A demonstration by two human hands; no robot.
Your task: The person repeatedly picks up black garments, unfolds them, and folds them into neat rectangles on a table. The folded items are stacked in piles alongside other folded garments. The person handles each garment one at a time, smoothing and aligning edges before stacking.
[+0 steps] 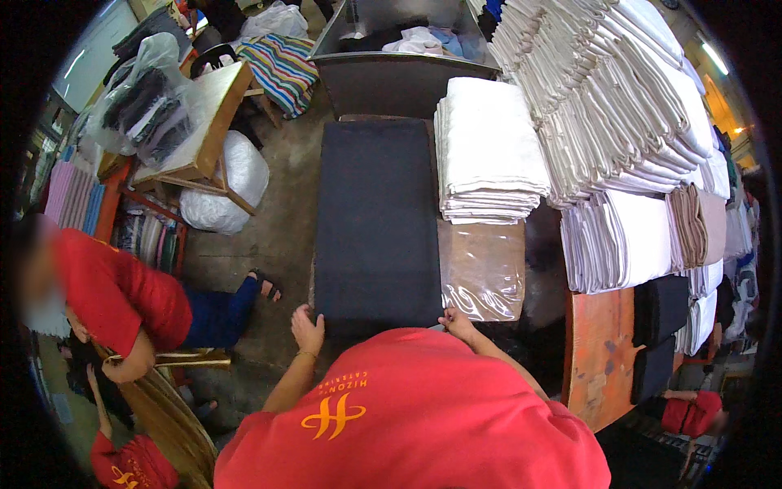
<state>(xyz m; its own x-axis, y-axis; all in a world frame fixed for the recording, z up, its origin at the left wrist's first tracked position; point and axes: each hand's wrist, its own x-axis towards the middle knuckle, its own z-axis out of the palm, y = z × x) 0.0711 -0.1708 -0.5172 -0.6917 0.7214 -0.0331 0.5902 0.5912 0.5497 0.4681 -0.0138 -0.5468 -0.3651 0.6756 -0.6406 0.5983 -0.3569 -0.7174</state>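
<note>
A black cloth [379,220] lies flat and smooth in a long rectangle in front of me. At its near left corner is my left hand [307,330], fingers bent and partly spread; whether it pinches the edge cannot be made out. My right hand [457,324] has thumb and fingers closed at the near right corner of the cloth. To the right of the cloth stands a stack of folded white cloths [492,147], and nearer to me a clear plastic sheet [482,269] lies over a brown surface.
Tall piles of folded white cloths [611,104] rise at the right, above an orange wooden table [599,354] with folded black cloths [660,312]. A metal bin [403,85] holding cloths stands beyond. At left are a person in red [128,287] and a wooden table [208,116] with bagged cloths.
</note>
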